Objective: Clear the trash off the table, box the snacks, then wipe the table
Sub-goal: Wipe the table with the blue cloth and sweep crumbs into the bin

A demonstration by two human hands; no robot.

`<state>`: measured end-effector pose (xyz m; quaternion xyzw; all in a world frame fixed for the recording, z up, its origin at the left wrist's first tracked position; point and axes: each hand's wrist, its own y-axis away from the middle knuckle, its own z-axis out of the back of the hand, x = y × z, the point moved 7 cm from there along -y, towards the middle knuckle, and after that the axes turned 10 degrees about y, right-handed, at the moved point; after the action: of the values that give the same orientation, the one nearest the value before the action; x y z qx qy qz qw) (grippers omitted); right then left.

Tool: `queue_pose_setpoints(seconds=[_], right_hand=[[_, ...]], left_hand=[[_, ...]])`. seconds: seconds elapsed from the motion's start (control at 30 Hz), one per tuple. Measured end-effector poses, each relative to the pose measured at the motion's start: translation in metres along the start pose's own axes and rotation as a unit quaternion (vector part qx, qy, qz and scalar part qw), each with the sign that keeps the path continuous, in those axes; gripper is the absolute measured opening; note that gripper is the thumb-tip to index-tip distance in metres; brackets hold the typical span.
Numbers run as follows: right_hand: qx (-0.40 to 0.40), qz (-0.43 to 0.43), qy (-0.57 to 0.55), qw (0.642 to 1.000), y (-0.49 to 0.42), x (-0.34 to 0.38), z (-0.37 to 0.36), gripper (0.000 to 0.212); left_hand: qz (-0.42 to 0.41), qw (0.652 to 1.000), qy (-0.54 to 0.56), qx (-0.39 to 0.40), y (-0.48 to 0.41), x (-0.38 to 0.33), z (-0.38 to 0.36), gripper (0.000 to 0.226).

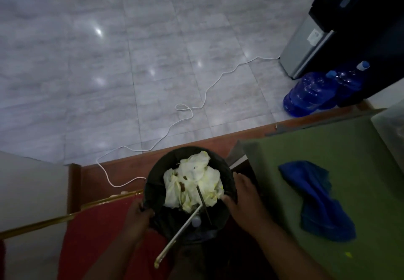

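Round black lined trash bin (153, 183) held between both hands. Left hand (140, 214) grips left rim. Right hand (242, 201) clasps right rim, thumb inside.

Contents: crumpled stained white paper (192, 183); long white stick (179, 233) jutting over near rim.

Rumpled blue cloth (317, 201) on green table (328, 144), right of bin, long axis near-to-far; right hand nearer. Wiping likely next.

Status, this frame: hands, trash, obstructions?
Both gripping: left hand and right hand on bin rim. Stained paper inside, white stick overhanging. Blue cloth lies on table.
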<state>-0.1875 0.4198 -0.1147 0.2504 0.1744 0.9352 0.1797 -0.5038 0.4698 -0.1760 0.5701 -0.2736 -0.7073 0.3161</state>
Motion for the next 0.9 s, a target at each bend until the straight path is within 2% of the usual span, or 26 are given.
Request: queue_pose_setpoints(seconds=[0.07, 0.13, 0.23, 0.33, 0.4, 0.5, 0.63, 0.8, 0.83, 0.9], right_hand=[[0.070, -0.085, -0.038, 0.993, -0.022, -0.008, -0.030, 0.081], [0.111, -0.151, -0.134, 0.973, -0.050, -0.014, -0.061, 0.076], [0.099, -0.190, -0.262, 0.941, -0.096, -0.025, -0.092, 0.046], [0.090, -0.235, -0.315, 0.915, -0.135, -0.042, -0.122, 0.049], [0.099, -0.258, -0.334, 0.901, -0.167, -0.054, -0.154, 0.043], [0.119, -0.286, -0.331, 0.891, -0.203, -0.076, -0.192, 0.042], [0.155, -0.328, -0.339, 0.868, -0.236, -0.109, -0.251, 0.050], [0.184, -0.341, -0.338, 0.858, -0.259, -0.132, -0.301, 0.055], [0.185, -0.339, -0.337, 0.858, -0.262, -0.135, -0.309, 0.055], [0.184, -0.337, -0.339, 0.859, -0.266, -0.140, -0.316, 0.055]], left_hand=[[-0.007, 1.000, -0.014, -0.008, -0.018, -0.010, -0.002, 0.022], [-0.024, 0.999, -0.032, -0.025, -0.047, -0.018, -0.005, 0.023], [-0.070, 0.994, -0.088, 0.007, -0.095, -0.028, -0.025, 0.032], [-0.098, 0.981, -0.166, 0.027, -0.145, -0.026, -0.046, 0.038], [-0.064, 0.981, -0.182, 0.027, -0.190, -0.005, -0.058, 0.035], [0.031, 0.994, -0.097, 0.043, -0.238, 0.023, -0.079, 0.034], [0.147, 0.986, 0.027, 0.076, -0.299, 0.069, -0.110, 0.038], [0.185, 0.974, 0.081, 0.099, -0.355, 0.119, -0.125, 0.081], [0.188, 0.973, 0.091, 0.104, -0.361, 0.124, -0.128, 0.077], [0.190, 0.971, 0.103, 0.103, -0.364, 0.127, -0.132, 0.049]])
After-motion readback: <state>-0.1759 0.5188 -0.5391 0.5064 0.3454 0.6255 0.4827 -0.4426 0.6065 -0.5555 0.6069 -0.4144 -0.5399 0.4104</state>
